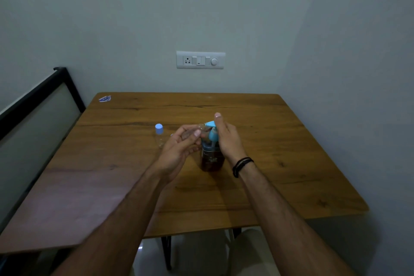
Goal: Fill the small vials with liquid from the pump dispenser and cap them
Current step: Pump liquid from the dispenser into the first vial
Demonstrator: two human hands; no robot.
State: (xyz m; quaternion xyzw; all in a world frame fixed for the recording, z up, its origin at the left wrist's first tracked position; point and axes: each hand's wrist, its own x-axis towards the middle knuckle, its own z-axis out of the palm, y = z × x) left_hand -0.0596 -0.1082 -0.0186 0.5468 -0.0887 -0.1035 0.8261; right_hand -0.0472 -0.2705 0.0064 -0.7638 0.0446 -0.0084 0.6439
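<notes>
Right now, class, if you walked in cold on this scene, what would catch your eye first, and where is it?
First the two hands meeting at mid-table: the left hand holds a small clear vial up to the blue pump head of a dark dispenser bottle, with the right hand on the pump. Left of them stands a capped vial. On the wall behind is a white switch plate.

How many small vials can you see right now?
2: a capped vial standing on the table left of the hands, and an open vial held at the pump spout. Others may be hidden behind the hands.
</notes>
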